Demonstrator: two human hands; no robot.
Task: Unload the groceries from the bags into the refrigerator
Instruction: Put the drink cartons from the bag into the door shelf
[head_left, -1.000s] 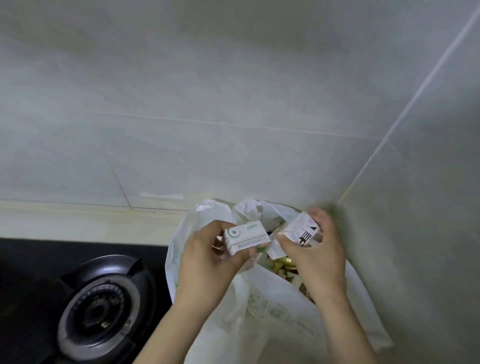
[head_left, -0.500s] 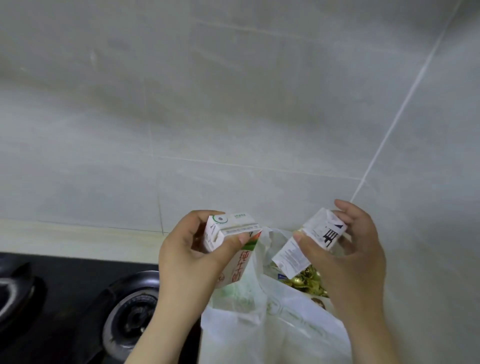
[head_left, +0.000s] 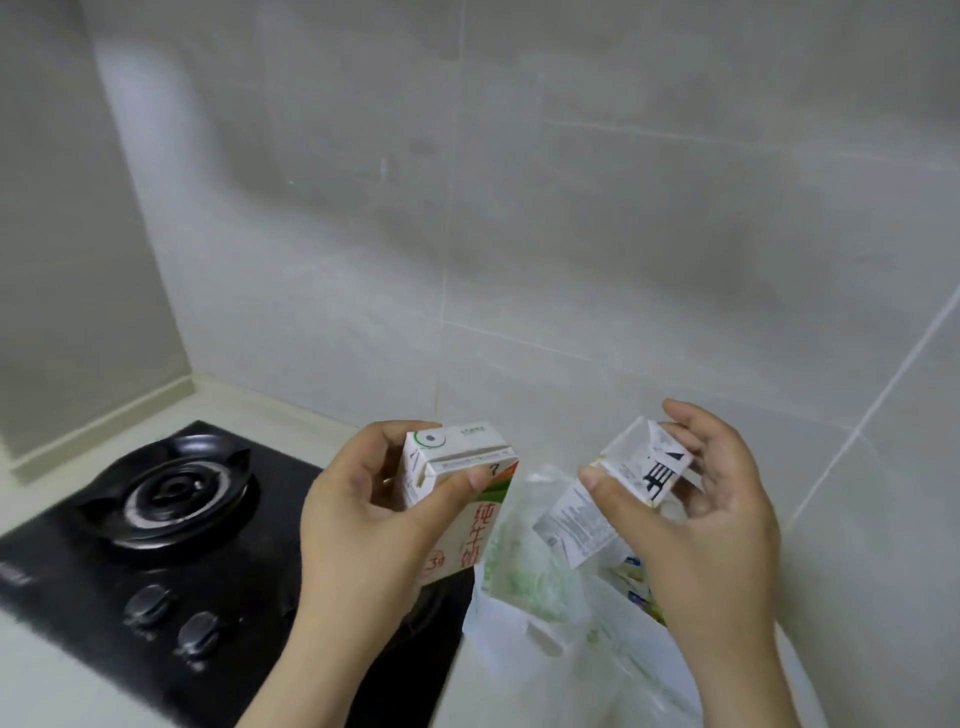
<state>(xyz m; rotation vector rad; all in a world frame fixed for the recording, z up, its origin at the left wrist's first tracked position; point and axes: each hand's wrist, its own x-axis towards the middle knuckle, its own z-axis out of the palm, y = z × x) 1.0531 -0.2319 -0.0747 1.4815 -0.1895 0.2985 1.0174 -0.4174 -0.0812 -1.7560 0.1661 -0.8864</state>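
Home kitchen. Black glass gas hob (head_left: 249, 587) w/ round burner (head_left: 176, 493) & two knobs (head_left: 150, 605) at its front edge, set into a pale surface (head_left: 62, 691). Grey tiled walls (head_left: 571, 234) behind & left of hob meet in a corner. Thin plastic grocery bag (head_left: 540, 587) sits right of hob.

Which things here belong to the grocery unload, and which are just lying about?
Job: left hand gripping a milk carton; right hand gripping a second carton; plastic bag below, packets inside.
Lying about: gas stove, its knobs, tiled wall.
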